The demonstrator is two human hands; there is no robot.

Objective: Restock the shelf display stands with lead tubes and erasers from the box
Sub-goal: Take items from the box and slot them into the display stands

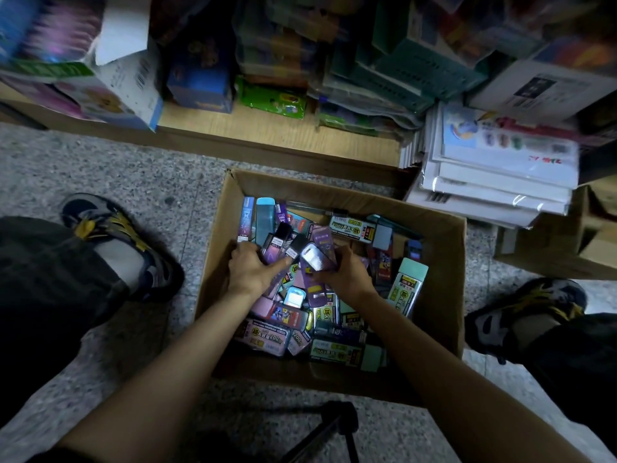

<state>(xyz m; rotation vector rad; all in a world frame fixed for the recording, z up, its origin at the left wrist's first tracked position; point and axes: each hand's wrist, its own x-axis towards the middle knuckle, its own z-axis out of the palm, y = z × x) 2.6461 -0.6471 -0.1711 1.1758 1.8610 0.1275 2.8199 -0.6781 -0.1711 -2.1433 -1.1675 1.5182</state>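
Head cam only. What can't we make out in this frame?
1. Display stands: none in view. The shelf is cut off by the top edge, and its goods are motion-blurred.
2. Box lower layers: covered by the top packs and both forearms.
3. Left-hand grip and right-hand grip: fingertips are hidden behind the held packs, so the pack count is unclear.
4. Pack labels: mostly too small or blurred to tell lead tubes from erasers.

You can enter the cardboard box only from above, and packs crowd its whole bottom. Left of the box, bare floor runs to your shoe. Beyond the box the wooden shelf blocks you; a stack of white packs sits just beside its far right corner.
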